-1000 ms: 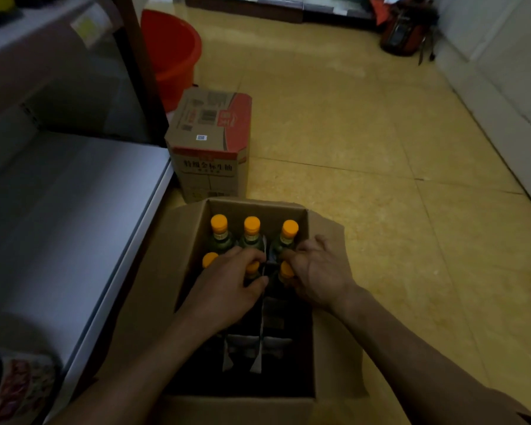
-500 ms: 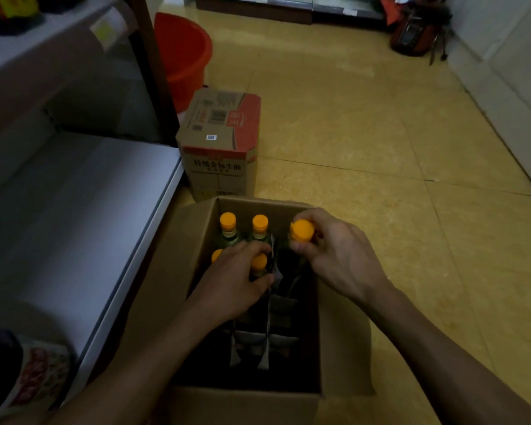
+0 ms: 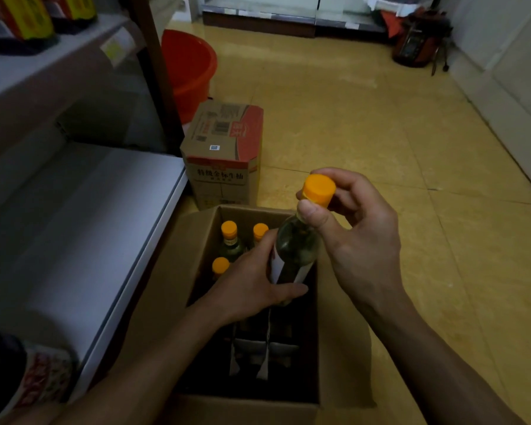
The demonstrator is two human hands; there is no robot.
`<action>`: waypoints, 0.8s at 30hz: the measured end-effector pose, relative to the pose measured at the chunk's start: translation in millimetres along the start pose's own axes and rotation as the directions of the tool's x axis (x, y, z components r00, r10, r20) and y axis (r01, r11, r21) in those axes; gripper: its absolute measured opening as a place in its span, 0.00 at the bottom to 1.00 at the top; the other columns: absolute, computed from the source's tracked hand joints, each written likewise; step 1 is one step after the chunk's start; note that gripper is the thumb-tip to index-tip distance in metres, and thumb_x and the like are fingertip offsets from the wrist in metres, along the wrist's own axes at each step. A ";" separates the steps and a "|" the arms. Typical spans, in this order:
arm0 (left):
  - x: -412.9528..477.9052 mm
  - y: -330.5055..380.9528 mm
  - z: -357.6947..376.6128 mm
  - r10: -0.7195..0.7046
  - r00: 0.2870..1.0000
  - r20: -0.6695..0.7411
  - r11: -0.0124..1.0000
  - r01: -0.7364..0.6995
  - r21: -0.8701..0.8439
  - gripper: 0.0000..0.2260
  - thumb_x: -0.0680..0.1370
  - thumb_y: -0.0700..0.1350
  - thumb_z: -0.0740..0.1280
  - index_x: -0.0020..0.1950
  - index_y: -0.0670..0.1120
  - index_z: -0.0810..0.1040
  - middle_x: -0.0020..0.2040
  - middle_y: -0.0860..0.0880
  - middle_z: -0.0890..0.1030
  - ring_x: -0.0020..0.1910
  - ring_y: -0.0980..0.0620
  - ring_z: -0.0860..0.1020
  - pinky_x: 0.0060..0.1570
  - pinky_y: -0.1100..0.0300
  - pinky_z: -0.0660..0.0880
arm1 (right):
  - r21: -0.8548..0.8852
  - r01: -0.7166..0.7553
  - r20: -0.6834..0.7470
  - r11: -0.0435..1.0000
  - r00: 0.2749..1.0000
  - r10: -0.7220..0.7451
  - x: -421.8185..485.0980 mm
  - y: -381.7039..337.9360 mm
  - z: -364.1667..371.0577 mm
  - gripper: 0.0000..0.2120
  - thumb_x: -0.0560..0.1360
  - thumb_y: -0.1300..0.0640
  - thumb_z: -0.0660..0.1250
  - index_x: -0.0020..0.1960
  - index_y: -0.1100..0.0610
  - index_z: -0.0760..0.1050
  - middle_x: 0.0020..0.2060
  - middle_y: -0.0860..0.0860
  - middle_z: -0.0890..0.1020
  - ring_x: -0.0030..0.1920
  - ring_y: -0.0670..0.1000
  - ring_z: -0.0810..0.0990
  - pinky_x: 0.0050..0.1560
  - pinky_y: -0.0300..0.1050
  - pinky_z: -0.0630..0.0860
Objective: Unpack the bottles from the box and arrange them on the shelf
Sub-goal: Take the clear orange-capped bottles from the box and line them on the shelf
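Bottle, clear glass with an orange cap (image 3: 295, 250): it is raised above the far right corner of the open brown cardboard box (image 3: 172, 271), close to upright and leaning slightly. My right hand (image 3: 359, 240) pinches the cap, thumb against the neck on the near side, fingers curled round the far side. My left hand (image 3: 252, 286) grasps the body low down, across the white label. That hand covers the bottle's lower end, so I cannot tell whether it has cleared the box rim.

In the box: three more orange-capped bottles, two in the far row (image 3: 229, 230) (image 3: 260, 231) and one in the next row at the left (image 3: 220, 265). The pale-edged cardboard dividers (image 3: 267, 348) show in the near cells, which are too dark to read.

Surroundings: the box stands on the yellow tiled floor (image 3: 380, 133), just beside the front edge of the white lower shelf (image 3: 74, 225) on my left. A closed brown carton with red print (image 3: 224, 154) stands just beyond the box's far flap. Behind it is a red plastic bucket (image 3: 190, 69). The upper shelf holds dark bottles with yellow labels (image 3: 28, 19). A blurred patterned packet (image 3: 40, 372) sits at the lower shelf's near end.
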State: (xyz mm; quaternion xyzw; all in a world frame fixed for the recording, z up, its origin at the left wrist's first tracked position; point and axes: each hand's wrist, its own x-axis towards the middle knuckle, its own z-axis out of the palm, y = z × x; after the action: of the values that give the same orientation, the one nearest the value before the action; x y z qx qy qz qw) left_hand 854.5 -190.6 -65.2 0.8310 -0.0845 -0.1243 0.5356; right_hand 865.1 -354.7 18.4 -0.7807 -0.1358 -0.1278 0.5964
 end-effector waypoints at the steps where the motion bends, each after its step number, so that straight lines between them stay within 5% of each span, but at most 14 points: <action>1: -0.8 3.1 0.1 0.005 1.000 -0.008 0.999 -0.005 -0.045 0.39 0.71 0.53 0.80 0.76 0.65 0.63 0.70 0.63 0.76 0.70 0.61 0.74 0.67 0.48 0.78 | 0.056 -0.005 -0.011 0.998 1.000 0.005 1.0 -3.5 -0.1 0.17 0.74 0.55 0.75 0.61 0.50 0.77 0.52 0.47 0.86 0.57 0.46 0.84 0.55 0.39 0.81; 5: -8.6 11.3 1.9 0.020 0.998 -0.062 0.984 -0.030 -0.174 0.35 0.67 0.56 0.81 0.70 0.68 0.70 0.65 0.65 0.79 0.66 0.63 0.77 0.64 0.48 0.79 | 0.211 -0.020 0.026 0.977 1.000 0.014 8.2 -13.8 -1.9 0.16 0.73 0.49 0.73 0.60 0.45 0.77 0.53 0.43 0.87 0.57 0.43 0.85 0.52 0.36 0.81; 9: -15.7 13.7 2.8 0.013 0.989 -0.147 0.965 -0.051 -0.258 0.27 0.68 0.57 0.80 0.64 0.67 0.74 0.60 0.62 0.83 0.60 0.64 0.81 0.54 0.57 0.82 | 0.005 -0.099 0.234 0.995 0.968 0.095 5.5 -2.5 -5.1 0.21 0.76 0.43 0.69 0.68 0.39 0.71 0.60 0.36 0.82 0.62 0.36 0.80 0.61 0.39 0.79; 12: -18.5 17.7 2.7 0.020 0.974 -0.225 0.957 -0.084 -0.278 0.28 0.69 0.57 0.78 0.67 0.62 0.75 0.61 0.62 0.83 0.60 0.65 0.80 0.47 0.66 0.81 | -0.004 -0.201 0.376 0.980 0.907 0.188 -2.3 5.1 -1.4 0.30 0.74 0.42 0.68 0.73 0.39 0.64 0.59 0.34 0.81 0.62 0.36 0.80 0.56 0.36 0.80; 15: -21.2 21.8 4.0 0.013 0.965 -0.262 0.953 -0.091 -0.288 0.27 0.69 0.57 0.78 0.66 0.59 0.75 0.58 0.61 0.83 0.58 0.64 0.81 0.46 0.69 0.79 | 0.046 -0.245 0.400 0.968 0.893 0.207 -2.5 6.2 0.3 0.31 0.74 0.44 0.69 0.74 0.38 0.63 0.61 0.41 0.83 0.63 0.39 0.81 0.57 0.37 0.81; 20: -22.5 27.0 7.3 0.009 0.960 -0.282 0.952 -0.094 -0.291 0.27 0.72 0.54 0.79 0.68 0.62 0.74 0.60 0.61 0.83 0.58 0.63 0.82 0.47 0.61 0.81 | 0.064 -0.259 0.384 0.964 0.898 0.216 1.7 9.8 -1.2 0.34 0.76 0.42 0.71 0.79 0.43 0.63 0.60 0.44 0.86 0.64 0.46 0.82 0.68 0.59 0.77; 24: -23.2 27.3 -5.4 0.033 0.968 -0.249 0.949 -0.108 -0.296 0.34 0.68 0.57 0.81 0.70 0.67 0.70 0.62 0.63 0.81 0.61 0.63 0.80 0.50 0.65 0.82 | 0.189 -0.268 0.350 0.945 0.917 0.190 3.6 14.6 -4.8 0.32 0.75 0.44 0.71 0.76 0.45 0.67 0.60 0.45 0.86 0.64 0.48 0.83 0.63 0.54 0.79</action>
State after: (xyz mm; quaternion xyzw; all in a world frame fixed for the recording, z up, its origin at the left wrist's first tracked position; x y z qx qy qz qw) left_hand 833.8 -190.7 -35.5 0.7429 -0.0284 -0.0148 0.6687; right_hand 873.6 -362.9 7.9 -0.7263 -0.1540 0.0913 0.6637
